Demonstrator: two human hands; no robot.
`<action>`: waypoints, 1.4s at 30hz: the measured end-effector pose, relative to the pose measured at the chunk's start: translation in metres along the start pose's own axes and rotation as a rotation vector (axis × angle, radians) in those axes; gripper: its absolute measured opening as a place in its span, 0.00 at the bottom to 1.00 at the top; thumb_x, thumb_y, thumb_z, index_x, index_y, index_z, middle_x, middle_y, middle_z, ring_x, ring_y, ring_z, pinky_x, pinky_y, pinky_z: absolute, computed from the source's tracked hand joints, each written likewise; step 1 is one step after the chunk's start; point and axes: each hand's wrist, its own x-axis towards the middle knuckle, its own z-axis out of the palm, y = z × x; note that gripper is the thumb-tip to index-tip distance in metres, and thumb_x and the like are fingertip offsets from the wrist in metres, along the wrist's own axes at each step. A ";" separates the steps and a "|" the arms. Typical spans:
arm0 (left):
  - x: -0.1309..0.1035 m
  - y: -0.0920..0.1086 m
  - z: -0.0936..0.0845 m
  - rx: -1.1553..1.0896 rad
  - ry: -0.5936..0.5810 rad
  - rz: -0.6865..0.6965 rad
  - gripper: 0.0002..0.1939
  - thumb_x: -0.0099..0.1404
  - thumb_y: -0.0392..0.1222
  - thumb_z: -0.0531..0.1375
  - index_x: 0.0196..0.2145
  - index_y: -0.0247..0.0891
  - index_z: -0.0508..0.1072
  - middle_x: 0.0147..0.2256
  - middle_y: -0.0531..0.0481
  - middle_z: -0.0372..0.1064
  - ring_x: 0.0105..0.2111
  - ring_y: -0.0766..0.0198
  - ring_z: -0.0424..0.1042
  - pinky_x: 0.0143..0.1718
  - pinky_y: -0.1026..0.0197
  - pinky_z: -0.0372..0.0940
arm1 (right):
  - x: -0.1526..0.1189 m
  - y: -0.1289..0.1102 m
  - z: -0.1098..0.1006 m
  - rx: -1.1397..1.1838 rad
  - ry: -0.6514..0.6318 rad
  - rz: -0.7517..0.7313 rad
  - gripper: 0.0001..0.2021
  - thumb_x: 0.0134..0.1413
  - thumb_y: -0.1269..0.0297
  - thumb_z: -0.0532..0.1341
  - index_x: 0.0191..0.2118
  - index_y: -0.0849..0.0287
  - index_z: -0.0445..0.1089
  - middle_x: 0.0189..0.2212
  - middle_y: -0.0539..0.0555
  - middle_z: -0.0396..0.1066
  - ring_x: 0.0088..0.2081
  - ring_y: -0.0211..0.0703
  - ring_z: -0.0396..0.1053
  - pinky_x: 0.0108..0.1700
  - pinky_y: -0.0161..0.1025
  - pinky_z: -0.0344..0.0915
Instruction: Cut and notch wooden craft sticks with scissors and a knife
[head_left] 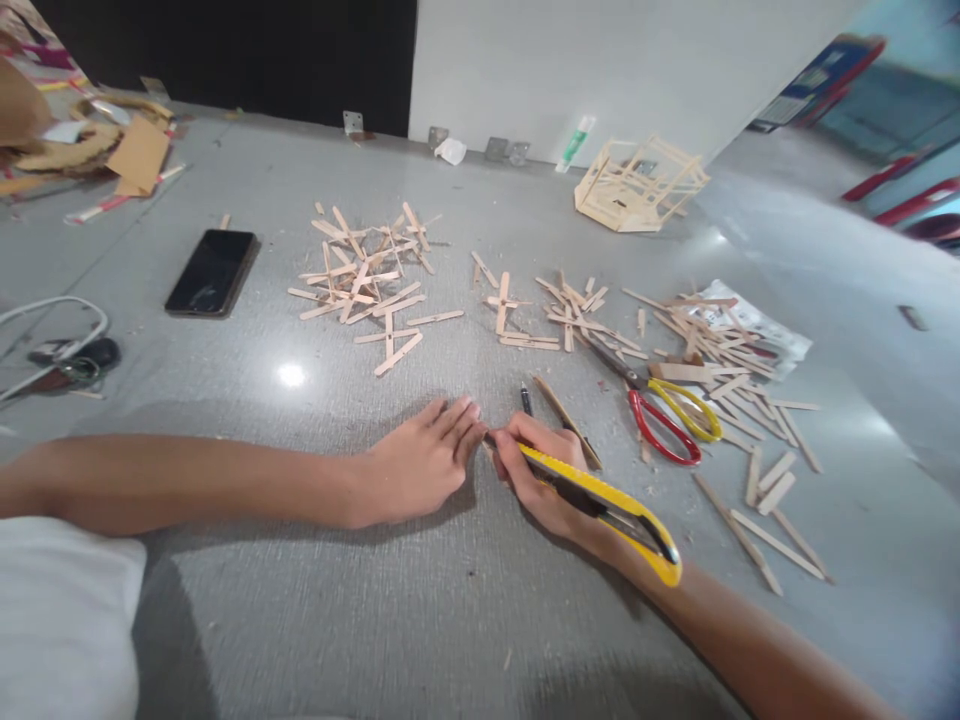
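Observation:
My right hand (544, 465) is wrapped round a yellow utility knife (600, 495), its handle slanting back toward my forearm. The knife's front end points at the fingertips of my left hand (424, 460), and the blade is hardly visible there. My left hand rests low on the grey surface, palm down, fingers pressed together. Whatever lies under those fingers is hidden; only a small brownish bit shows between the two hands. Just beyond my right hand lie a black pen (526, 398) and a narrow brown strip (559, 412).
Wooden stick pieces lie in piles, one left of centre (364, 280), others at right. Scissors (667, 415) with red and yellow handles lie right of my hand. A phone (212, 273) is at left. A stick frame model (637, 190) stands near the back wall.

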 end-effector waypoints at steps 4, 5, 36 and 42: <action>0.001 0.002 -0.001 0.016 -0.012 -0.008 0.25 0.71 0.39 0.57 0.61 0.21 0.71 0.61 0.28 0.67 0.63 0.42 0.67 0.62 0.44 0.59 | -0.002 0.005 0.000 -0.035 -0.040 -0.082 0.17 0.71 0.61 0.53 0.28 0.52 0.53 0.19 0.43 0.54 0.19 0.35 0.54 0.25 0.37 0.55; 0.001 0.002 -0.001 0.023 -0.019 -0.005 0.25 0.71 0.39 0.57 0.61 0.21 0.71 0.61 0.28 0.67 0.63 0.42 0.67 0.62 0.44 0.59 | -0.002 0.006 0.000 -0.039 -0.044 -0.087 0.17 0.71 0.61 0.53 0.28 0.53 0.53 0.19 0.43 0.53 0.19 0.35 0.54 0.25 0.36 0.54; 0.013 -0.029 -0.033 -0.566 -0.283 -0.179 0.15 0.58 0.19 0.56 0.41 0.28 0.72 0.47 0.36 0.72 0.51 0.46 0.71 0.51 0.50 0.64 | -0.011 0.016 -0.001 0.383 0.221 0.122 0.14 0.69 0.50 0.58 0.38 0.55 0.68 0.21 0.46 0.69 0.17 0.34 0.63 0.20 0.32 0.59; 0.007 -0.037 -0.033 -0.730 -0.211 -0.260 0.09 0.67 0.24 0.53 0.34 0.37 0.65 0.37 0.45 0.71 0.38 0.58 0.72 0.37 0.59 0.66 | -0.008 0.018 -0.001 0.473 0.289 0.151 0.22 0.69 0.43 0.54 0.51 0.57 0.70 0.22 0.48 0.72 0.15 0.34 0.62 0.17 0.31 0.59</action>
